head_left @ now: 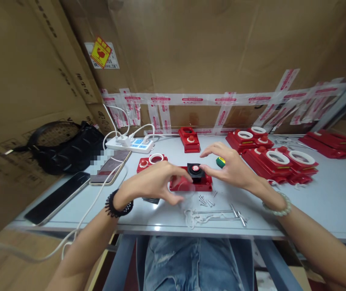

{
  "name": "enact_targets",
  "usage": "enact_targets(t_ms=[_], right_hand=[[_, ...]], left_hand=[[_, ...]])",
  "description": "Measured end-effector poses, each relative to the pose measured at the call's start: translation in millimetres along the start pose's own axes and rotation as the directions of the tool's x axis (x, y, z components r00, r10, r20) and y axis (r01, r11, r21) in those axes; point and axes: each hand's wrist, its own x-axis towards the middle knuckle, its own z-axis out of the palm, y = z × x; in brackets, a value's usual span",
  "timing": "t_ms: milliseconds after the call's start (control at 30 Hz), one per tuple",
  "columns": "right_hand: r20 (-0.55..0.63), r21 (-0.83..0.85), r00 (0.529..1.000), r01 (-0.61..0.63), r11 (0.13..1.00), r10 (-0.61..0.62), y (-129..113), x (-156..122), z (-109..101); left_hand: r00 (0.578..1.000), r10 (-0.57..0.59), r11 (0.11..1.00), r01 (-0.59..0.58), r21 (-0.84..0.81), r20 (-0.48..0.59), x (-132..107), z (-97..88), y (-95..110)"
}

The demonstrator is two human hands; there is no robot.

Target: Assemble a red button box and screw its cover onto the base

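Observation:
A red housing (177, 185) lies on the table in front of me, with a square black part (196, 178) in it that has a red and white round centre. At its left, my left hand (159, 182) is curled, a faint clear disc (187, 195) between thumb and fingers; motion blurs the disc's outline. My right hand (227, 167) is on the other side, fingers and thumb apart, the thumb tip close to the black part. Small screws (204, 201) and long metal rods (215, 211) with white cord lie nearer to me.
Several red housings with white rings (277, 157) stand at the right; another red housing (189, 139) stands behind. A green and yellow object (220, 162) is partly behind my right hand. Phones (59, 198), a power strip (130, 143), white cables and a black bag (63, 147) occupy the left.

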Motion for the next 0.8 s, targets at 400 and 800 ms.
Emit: enact_targets(t_ms=[400, 800], right_hand=[[0.011, 0.061, 0.99, -0.142, 0.988, 0.141, 5.0, 3.5, -3.1], [0.023, 0.036, 0.991, -0.136, 0.99, 0.135, 8.5, 2.4, -1.1]], left_hand=[[0.957, 0.043, 0.998, -0.029, 0.055, -0.285, 45.4, 12.3, -17.5], [0.966, 0.055, 0.998, -0.047, 0.039, -0.253, 41.9, 14.6, -20.4]])
